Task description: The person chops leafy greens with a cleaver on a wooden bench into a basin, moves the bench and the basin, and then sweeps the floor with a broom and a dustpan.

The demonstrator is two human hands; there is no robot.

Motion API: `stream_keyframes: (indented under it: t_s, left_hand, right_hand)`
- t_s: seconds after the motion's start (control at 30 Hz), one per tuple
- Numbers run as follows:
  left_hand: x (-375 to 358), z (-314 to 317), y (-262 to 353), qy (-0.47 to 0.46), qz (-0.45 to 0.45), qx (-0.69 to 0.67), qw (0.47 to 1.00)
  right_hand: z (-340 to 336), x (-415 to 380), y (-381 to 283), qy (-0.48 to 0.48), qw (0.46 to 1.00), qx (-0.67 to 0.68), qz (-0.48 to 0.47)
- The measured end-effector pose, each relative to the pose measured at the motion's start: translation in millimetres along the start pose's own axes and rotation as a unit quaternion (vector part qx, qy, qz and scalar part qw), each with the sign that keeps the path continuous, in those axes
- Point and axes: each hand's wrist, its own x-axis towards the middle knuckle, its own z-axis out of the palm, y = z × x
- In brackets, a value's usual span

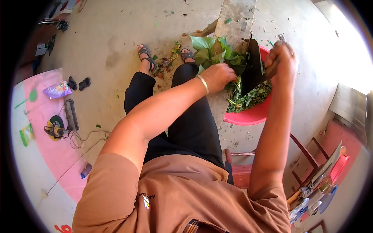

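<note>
My left hand (220,77), with a bangle at the wrist, is closed around a bunch of large green leaves (211,52) lying over a wooden plank (236,19). In my right hand (283,58) is the handle of a cleaver. Its wide dark blade (253,64) stands on edge beside the cut side of the bunch, just right of my left fingers. Below the blade, chopped greens (252,103) fill part of a pink-red basin (248,119) at the plank's right side.
Leaf scraps lie on the floor around my sandalled feet (145,56). A red chair (243,174) stands near my right hip. To the left are a purple packet (57,90), a pair of shoes (84,83), and a power tool (56,130) with a cord.
</note>
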Motion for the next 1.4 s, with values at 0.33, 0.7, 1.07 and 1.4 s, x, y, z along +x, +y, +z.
stream_keyframes:
  t_s: [0.33,0.7,1.07,1.4]
  left_hand:
    - [0,-13,2,-0.021,-0.014,0.116,0.993]
    - [0,-26,10,-0.025,-0.083,-0.110,0.990]
    - [37,9,-32,0.166,-0.135,0.085,0.973]
    - [0,-6,-14,0.026,0.043,0.055,0.997]
  right_hand:
    - [10,-40,33,0.012,0.997,-0.002,-0.078]
    - [-1,-60,62,-0.002,0.998,0.027,-0.063]
    - [3,-67,64,0.002,0.998,0.016,-0.066]
    - [-7,58,-30,-0.024,0.996,0.035,0.084]
